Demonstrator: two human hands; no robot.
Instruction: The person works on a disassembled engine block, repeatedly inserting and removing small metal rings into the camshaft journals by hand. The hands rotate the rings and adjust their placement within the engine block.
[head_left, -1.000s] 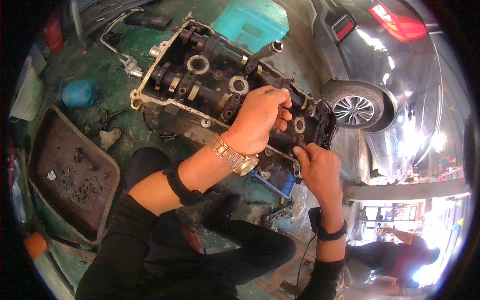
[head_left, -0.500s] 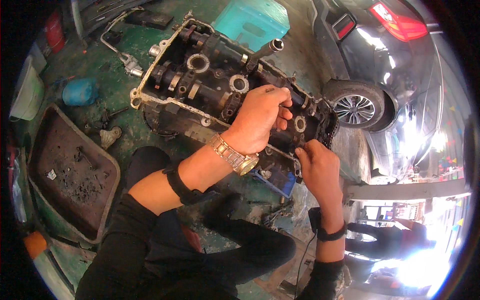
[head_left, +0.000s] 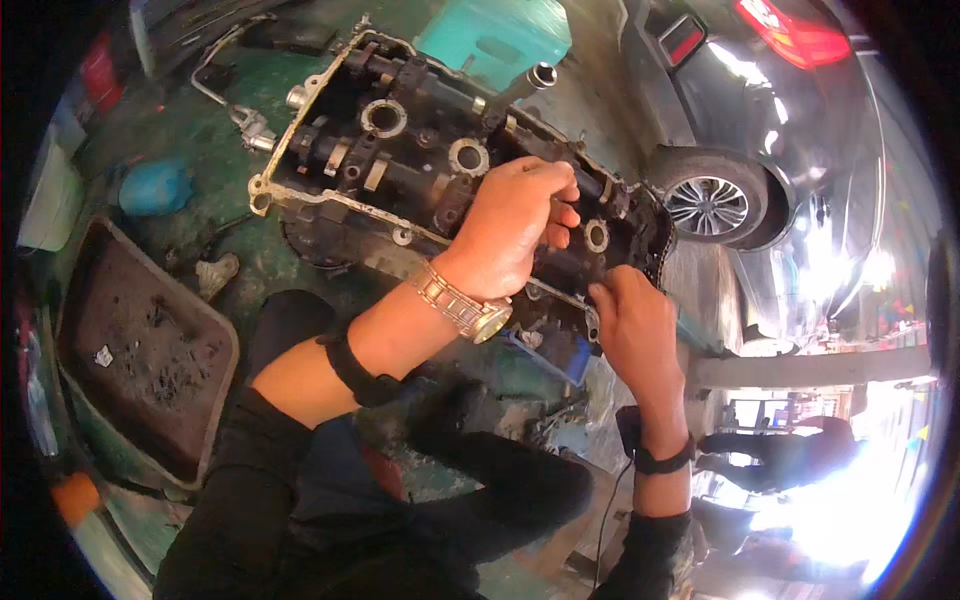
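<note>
A dark, oily cylinder head (head_left: 335,262) with camshafts and round ports stretches in front of me, its pale rim showing bare metal. Over its middle, my left hand (head_left: 515,215) has its fingers curled in; whatever they may hold is hidden behind the hand. My right hand (head_left: 640,325) is closed at the near rim, towards the right end by the timing chain (head_left: 662,240). Thumb and fingertips press together there, on something too small to make out. Behind my left hand, a socket tool (head_left: 541,76) sticks up from the cylinder head.
A grimy tray (head_left: 150,400) with small debris lies at the left. Beyond the cylinder head stands a turquoise plastic stool (head_left: 500,45). A dark car (head_left: 800,130) is parked at the right. A blue container (head_left: 157,186) and a blue tray (head_left: 565,362) rest on the floor.
The whole scene has shifted slightly left and up in the picture. Both hands keep nearly the same pose and place on the cylinder head.
</note>
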